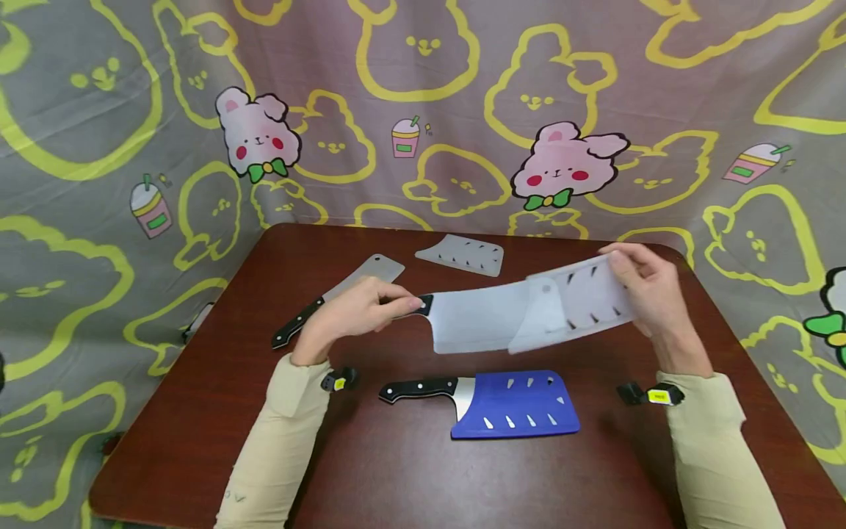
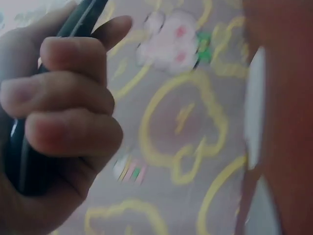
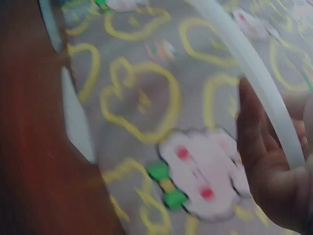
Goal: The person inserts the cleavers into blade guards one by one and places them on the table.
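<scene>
My left hand [image 1: 360,312] grips the black handle [image 2: 29,161] of a cleaver [image 1: 479,317], fingers curled round it in the left wrist view. The cleaver's broad steel blade points right, above the table. My right hand [image 1: 654,297] pinches the far end of a translucent white blade cover [image 1: 598,297] with slots. The cover's open end overlaps the blade's tip, whose end and hole show faintly through it. Below them, a second cleaver lies with its black handle [image 1: 418,388] to the left and a blue slotted cover [image 1: 518,404] on its blade.
Behind my left hand, a bare cleaver [image 1: 366,275] lies on the dark red-brown table [image 1: 218,411]. Another white slotted cover [image 1: 463,253] lies near the table's back edge. A patterned cloth [image 1: 449,81] hangs round the back and sides.
</scene>
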Tool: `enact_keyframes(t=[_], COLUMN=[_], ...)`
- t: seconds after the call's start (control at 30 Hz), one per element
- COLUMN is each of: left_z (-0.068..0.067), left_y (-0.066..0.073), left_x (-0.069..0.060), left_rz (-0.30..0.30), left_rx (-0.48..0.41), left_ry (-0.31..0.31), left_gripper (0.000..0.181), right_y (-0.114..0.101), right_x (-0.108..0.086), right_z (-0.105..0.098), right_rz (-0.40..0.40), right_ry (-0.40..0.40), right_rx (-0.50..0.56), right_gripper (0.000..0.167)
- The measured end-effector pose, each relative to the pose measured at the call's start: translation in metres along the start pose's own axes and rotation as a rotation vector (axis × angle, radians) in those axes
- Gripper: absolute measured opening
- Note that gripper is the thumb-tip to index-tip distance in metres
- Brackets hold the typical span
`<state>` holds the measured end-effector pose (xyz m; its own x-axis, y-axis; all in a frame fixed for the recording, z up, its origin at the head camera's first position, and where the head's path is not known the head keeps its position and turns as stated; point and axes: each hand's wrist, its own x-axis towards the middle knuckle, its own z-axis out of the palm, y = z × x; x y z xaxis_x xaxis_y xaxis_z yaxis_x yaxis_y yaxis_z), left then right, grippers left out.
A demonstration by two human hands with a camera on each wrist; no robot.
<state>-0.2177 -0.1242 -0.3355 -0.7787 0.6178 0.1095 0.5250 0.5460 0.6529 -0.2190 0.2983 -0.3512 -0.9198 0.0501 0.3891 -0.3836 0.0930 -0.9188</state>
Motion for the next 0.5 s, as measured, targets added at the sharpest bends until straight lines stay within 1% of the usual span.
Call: enact_keyframes(t=[0.1, 0.13, 0.2, 0.23, 0.37, 0.5], left_z=[0.018, 0.023, 0.031, 0.033, 0.035, 0.033], left_y=[0.005, 0.006, 0.008, 0.009, 0.011, 0.011], left_x=[0.012, 0.016, 0.02, 0.021, 0.019, 0.019], left_rz=[0.039, 0.045, 0.056, 0.057, 0.038, 0.018], left_rx=[0.032, 0.051, 0.08, 0.084, 0.073, 0.052], left_ry=[-0.005, 0.005, 0.034, 0.044, 0.065, 0.046], left_gripper=[0.031, 0.031, 0.034, 0.034, 0.033, 0.03], right_y=[0.001, 0.002, 0.003, 0.004, 0.005, 0.002], right_x=[-0.003, -0.004, -0.007, -0.008, -0.012, -0.013], right_z=[0.022, 0.029, 0.04, 0.044, 0.052, 0.052], right_rz=[-0.013, -0.014, -0.024, -0.026, -0.02, 0.011], right_ry=[-0.093, -0.11, -0.11, -0.108, -0.109, -0.114], right_rx=[-0.104, -0.124, -0.157, -0.15, -0.144, -0.167], right_gripper=[0.026, 0.027, 0.029, 0.029, 0.03, 0.029])
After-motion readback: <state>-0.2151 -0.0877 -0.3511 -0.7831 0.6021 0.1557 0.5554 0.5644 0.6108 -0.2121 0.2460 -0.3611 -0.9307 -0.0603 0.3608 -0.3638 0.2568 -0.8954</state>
